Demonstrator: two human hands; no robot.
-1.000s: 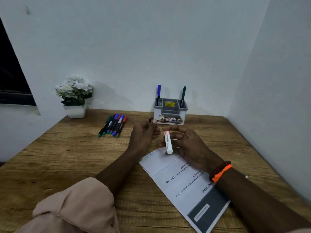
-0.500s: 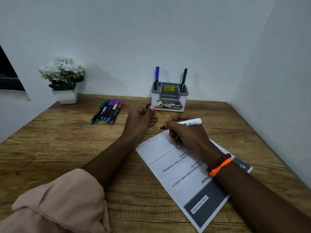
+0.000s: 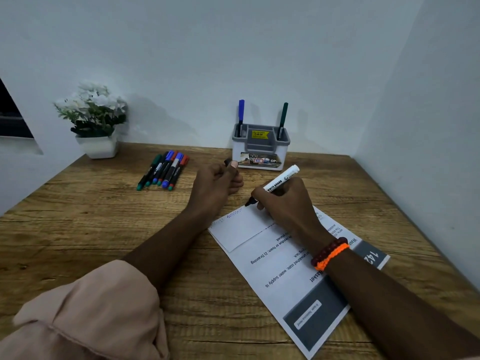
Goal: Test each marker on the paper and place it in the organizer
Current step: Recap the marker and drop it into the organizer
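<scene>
The wooden bench point(image 3: 78, 229) carries a printed paper point(image 3: 280, 258) lying askew at the right, with faint squiggles near its far corner. A potted white flower point(image 3: 94, 118) stands at the back left against the wall. The grey-and-white organizer point(image 3: 260, 149) sits at the back centre with a blue marker point(image 3: 241, 114) and a green marker point(image 3: 283, 118) upright in it. The right hand point(image 3: 288, 203) has its grip wrapped around a white marker point(image 3: 278, 183), black tip just above the paper's far edge. The left hand point(image 3: 215, 183) is clenched, pinching a dark cap point(image 3: 228, 162). A row of loose markers point(image 3: 165, 172) lies left of the hands.
</scene>
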